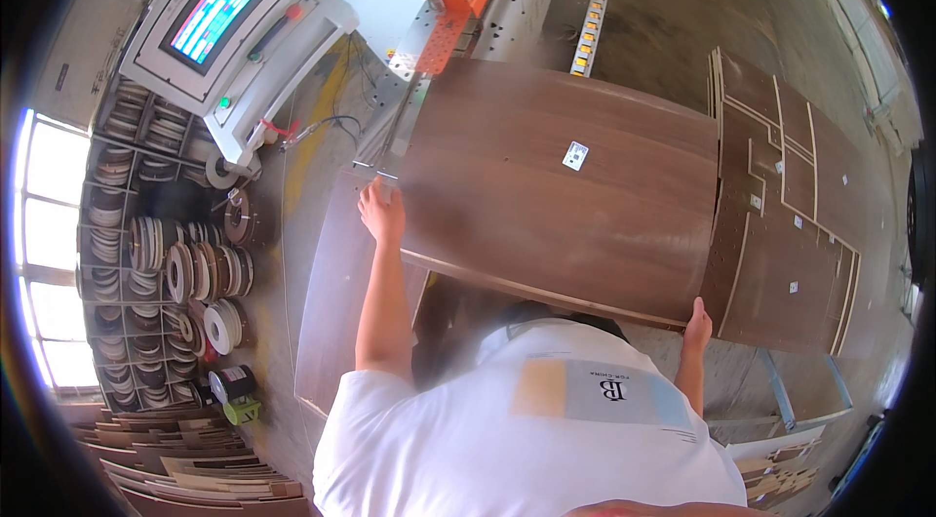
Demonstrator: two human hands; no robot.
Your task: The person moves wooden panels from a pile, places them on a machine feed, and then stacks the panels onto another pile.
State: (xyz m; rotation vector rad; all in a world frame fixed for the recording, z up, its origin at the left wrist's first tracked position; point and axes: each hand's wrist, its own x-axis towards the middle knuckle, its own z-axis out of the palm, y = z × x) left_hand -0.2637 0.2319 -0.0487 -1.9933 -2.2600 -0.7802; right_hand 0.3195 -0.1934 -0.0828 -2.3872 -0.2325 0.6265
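A large brown wood-grain panel (546, 195) with a small white label (575, 156) lies flat in front of me. My right hand (697, 327) grips its near right corner, thumb on top, with the other fingers hidden below the edge. My left hand (383, 212) is beside the panel's left edge, its fingers reaching forward, slightly bent, close to a thin metal bar (375, 170). It rests over a long, paler board or surface (336, 293) on the left; whether it touches the panel is unclear.
A machine with an orange guard (458, 15) and a roller track (592, 19) stands ahead. At the far left are a control console with a lit screen (210, 18) and racks of edge-banding rolls (185, 268). Stacked brown panels (790, 215) lie right; board offcuts (185, 463) fill the lower left.
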